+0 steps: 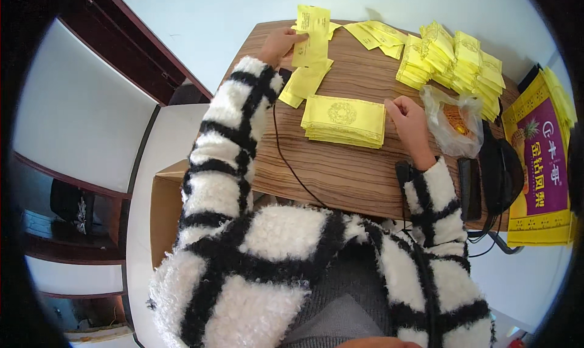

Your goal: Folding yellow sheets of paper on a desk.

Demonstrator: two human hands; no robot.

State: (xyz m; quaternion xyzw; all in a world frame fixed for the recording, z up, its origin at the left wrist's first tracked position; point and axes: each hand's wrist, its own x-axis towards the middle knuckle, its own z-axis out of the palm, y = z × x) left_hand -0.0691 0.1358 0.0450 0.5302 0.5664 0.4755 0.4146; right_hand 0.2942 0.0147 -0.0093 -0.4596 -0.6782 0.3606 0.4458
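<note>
My left hand (281,45) is at the far left of the table, its thumb and fingers closed on a long yellow paper envelope (312,50) held upright. Below that envelope lie more loose yellow envelopes (306,82). In front of me is a neat stack of yellow envelopes (344,120), with a round dark pattern printed on the top one. My right hand (410,123) is at the stack's upper right corner, thumb and forefinger pinched at the top envelope's edge.
Several piles of yellow envelopes (453,59) and a loose fan of them (377,37) lie along the far side of the wood-grain table (286,159). A clear plastic bag (447,120) holds orange strands. A yellow-purple carton (538,165) stands right; a cardboard box (167,211) is lower left. A black cable (285,156) crosses the table.
</note>
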